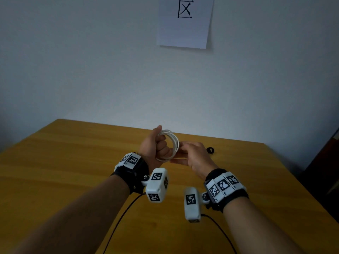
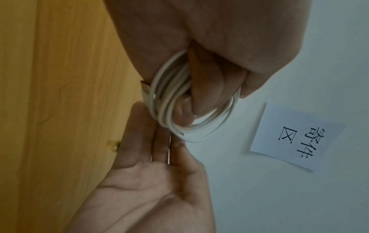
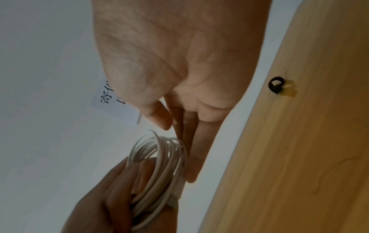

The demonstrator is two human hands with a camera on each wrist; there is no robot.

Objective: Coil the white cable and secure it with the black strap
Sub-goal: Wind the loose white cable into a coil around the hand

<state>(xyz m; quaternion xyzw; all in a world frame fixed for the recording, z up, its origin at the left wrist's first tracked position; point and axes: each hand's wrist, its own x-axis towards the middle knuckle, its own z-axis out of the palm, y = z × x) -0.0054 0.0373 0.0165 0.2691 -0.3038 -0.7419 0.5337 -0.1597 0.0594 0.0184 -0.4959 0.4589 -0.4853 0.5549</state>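
The white cable [image 1: 173, 142] is wound into a small coil of several loops, held up above the wooden table [image 1: 73, 162]. My left hand [image 1: 159, 146] grips the coil, with its fingers [image 2: 205, 88] curled through the loops and the thumb on top. My right hand [image 1: 186, 153] is just right of it, its straight fingers [image 3: 189, 157] lying against the coil's [image 3: 159, 165] outer side. A cable plug [image 2: 144, 89] shows at the coil's [image 2: 169, 107] edge. The black strap [image 1: 210, 150], a small ring, lies on the table to the right of my right hand, also seen in the right wrist view [image 3: 276, 85].
A white paper sign [image 1: 185, 22] with black characters hangs on the wall behind the table. A bit of yellowish tape [image 3: 288, 91] lies next to the strap. Thin dark wires [image 1: 121, 217] run from the wrist cameras across the near table.
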